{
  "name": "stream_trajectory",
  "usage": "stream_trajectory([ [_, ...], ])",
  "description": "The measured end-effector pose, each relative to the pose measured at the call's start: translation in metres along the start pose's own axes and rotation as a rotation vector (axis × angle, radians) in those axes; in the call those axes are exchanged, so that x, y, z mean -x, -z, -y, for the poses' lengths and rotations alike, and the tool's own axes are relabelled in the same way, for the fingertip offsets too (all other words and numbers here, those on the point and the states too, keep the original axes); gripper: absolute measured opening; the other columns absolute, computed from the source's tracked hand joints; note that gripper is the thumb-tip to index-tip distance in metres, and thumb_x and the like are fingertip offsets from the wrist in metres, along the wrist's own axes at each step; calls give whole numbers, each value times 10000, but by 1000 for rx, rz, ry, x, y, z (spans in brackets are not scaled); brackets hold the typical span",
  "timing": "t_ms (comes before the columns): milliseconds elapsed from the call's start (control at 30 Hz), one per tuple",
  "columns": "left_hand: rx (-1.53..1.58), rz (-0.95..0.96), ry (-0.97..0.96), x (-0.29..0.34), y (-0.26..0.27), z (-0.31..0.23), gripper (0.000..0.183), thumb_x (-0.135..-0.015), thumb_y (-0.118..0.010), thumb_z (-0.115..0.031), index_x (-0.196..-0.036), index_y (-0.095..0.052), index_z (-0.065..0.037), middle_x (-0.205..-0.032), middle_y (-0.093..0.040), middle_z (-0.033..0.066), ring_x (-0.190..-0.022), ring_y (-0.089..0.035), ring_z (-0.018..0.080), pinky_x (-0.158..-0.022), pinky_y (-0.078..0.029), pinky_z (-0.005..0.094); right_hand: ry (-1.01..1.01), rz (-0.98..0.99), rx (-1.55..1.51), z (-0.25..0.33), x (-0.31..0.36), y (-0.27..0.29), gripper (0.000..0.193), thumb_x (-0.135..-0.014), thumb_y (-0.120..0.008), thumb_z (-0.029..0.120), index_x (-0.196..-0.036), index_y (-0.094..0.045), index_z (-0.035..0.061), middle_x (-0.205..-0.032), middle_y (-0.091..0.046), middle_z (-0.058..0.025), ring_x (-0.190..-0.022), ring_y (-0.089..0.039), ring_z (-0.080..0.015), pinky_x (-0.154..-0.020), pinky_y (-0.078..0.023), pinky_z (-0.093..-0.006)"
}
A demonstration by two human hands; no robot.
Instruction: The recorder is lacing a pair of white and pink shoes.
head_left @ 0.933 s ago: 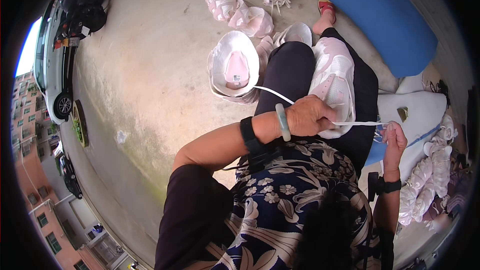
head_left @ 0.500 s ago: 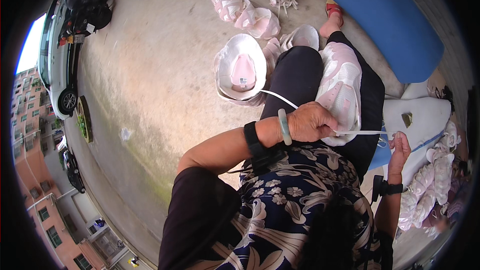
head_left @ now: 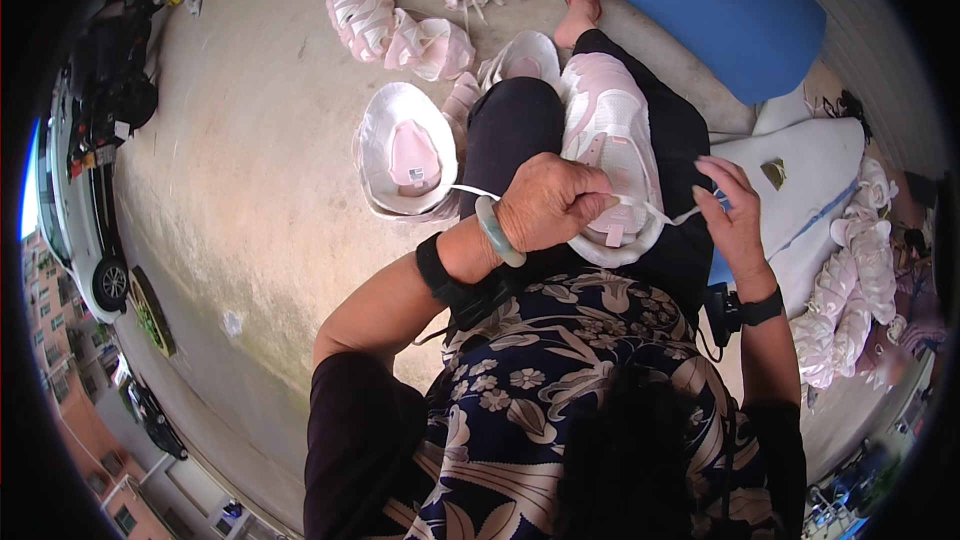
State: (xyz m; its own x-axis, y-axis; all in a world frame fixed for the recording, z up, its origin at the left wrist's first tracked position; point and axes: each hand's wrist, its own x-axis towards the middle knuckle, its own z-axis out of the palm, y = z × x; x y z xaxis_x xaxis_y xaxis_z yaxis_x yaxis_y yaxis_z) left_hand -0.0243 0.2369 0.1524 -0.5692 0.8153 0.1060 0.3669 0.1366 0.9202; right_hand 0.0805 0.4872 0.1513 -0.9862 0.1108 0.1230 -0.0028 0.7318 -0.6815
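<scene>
Currently I am lacing a pale pink sneaker [head_left: 610, 155] lying on my lap at frame centre. My left hand [head_left: 550, 202] is clamped on the shoe's tongue end, pinching the white lace [head_left: 668, 215]; my right hand [head_left: 735, 210], just right of it, is pinching the lace's free end taut. Judging the step: threading an eyelet. Next move needs a steady pull through. Finished shoes [head_left: 400, 20] are lying upper centre
</scene>
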Motion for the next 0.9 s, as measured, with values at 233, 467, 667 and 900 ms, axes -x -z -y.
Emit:
stream_trajectory([
  [233,-399,-51,-110,-36,-19,-7,128,-749,-630,-143,-849,-622,-63,-700,-606,100,-629,-590,309,-541,-474,353,16,209,-526,36,-38,-18,252,-767,-628,57,-1007,-589,-8,-861,-618,-132,-760,-602,-170,-685,-469,-271],
  [467,-539,-39,-42,-52,-19,2,156,-718,-660,-177,-795,-597,-57,-696,-590,94,-618,-588,291,-534,-469,357,-77,309,-425,11,-50,-20,96,-762,-547,20,-833,-608,-1,-691,-610,-141,-618,-608,-225,-583,-464,-297],
  [667,-271,-113,282,-66,-16,26,210,-661,-693,-177,-703,-551,-28,-675,-588,131,-616,-592,304,-564,-459,385,0,169,-261,-14,-54,-33,52,-778,-509,14,-820,-538,8,-695,-580,-142,-636,-570,-273,-588,-452,-326],
  [900,-414,-148,201,-65,-21,22,183,-667,-702,-112,-721,-556,-15,-640,-554,103,-544,-563,224,-512,-449,307,4,198,-264,-17,-55,-39,92,-767,-537,2,-854,-566,6,-742,-599,-127,-658,-588,-234,-607,-460,-297],
])
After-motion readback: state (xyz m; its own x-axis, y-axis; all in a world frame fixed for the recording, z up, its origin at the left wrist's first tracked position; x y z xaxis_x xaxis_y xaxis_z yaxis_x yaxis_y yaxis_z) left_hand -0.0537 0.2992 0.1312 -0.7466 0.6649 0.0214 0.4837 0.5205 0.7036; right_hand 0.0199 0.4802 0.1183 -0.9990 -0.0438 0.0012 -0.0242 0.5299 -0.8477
